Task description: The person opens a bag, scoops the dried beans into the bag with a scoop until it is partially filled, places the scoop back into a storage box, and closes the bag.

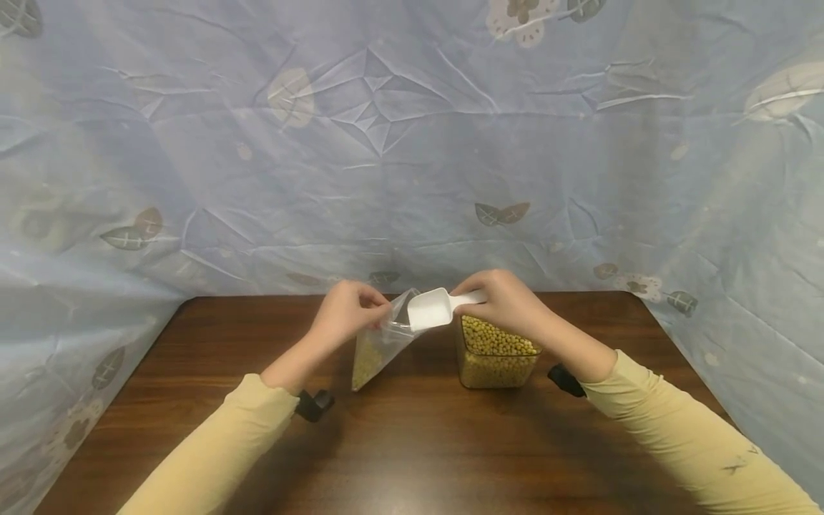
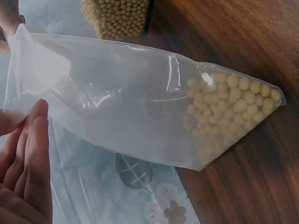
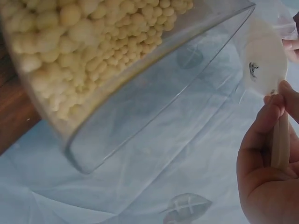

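My left hand (image 1: 350,309) pinches the rim of a clear plastic bag (image 2: 126,98), which hangs tilted with soybeans (image 2: 233,105) gathered in its lower corner. A white scoop (image 1: 430,309) is held by its handle in my right hand (image 1: 498,300). The scoop's head is at the bag's mouth, and no beans show in it in the head view. In the left wrist view, its pale shape shows behind the film at the opening. Below my right hand stands a clear square container (image 1: 496,379) of soybeans (image 3: 93,42).
The brown wooden table (image 1: 412,458) carries the container, right of the bag. Behind and at both sides hangs a pale blue patterned cloth (image 1: 412,179). Black wrist-worn devices (image 1: 314,405) show under both forearms.
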{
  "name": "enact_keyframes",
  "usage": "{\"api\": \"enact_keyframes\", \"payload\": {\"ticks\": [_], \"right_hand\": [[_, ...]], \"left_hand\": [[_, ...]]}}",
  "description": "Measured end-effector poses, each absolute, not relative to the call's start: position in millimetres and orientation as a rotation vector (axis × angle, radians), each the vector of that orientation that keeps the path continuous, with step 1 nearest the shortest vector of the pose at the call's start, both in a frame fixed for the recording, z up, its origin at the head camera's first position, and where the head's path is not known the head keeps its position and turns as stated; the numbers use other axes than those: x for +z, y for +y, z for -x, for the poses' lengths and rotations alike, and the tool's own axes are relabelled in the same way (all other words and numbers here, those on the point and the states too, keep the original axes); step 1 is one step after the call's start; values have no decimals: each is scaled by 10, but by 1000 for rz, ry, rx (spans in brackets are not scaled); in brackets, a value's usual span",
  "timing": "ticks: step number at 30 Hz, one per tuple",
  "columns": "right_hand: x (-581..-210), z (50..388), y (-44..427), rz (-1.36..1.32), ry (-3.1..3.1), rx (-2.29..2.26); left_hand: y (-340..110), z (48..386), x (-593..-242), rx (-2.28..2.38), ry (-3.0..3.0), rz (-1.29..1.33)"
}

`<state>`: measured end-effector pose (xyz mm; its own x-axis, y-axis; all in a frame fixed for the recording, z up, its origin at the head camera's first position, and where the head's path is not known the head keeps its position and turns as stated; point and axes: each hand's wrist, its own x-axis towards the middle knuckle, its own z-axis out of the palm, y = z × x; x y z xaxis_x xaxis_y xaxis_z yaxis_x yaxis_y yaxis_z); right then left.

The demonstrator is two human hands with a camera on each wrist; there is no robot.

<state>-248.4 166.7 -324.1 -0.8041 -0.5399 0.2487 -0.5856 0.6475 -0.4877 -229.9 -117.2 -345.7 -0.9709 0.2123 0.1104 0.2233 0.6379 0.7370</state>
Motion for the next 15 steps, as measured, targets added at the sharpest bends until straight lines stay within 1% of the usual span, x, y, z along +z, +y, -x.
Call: {"api": "enact_keyframes", "payload": {"ticks": [7,15], "right_hand": [[-3229,2566,1873,-906,-2796,970],[-3107,2617,2322,-874,-2849,953]], "left_hand": [[-1172,2334,-3494,-1235,-2860,357],[-1099,2334,-3508,-1225,-2888,347]]}}
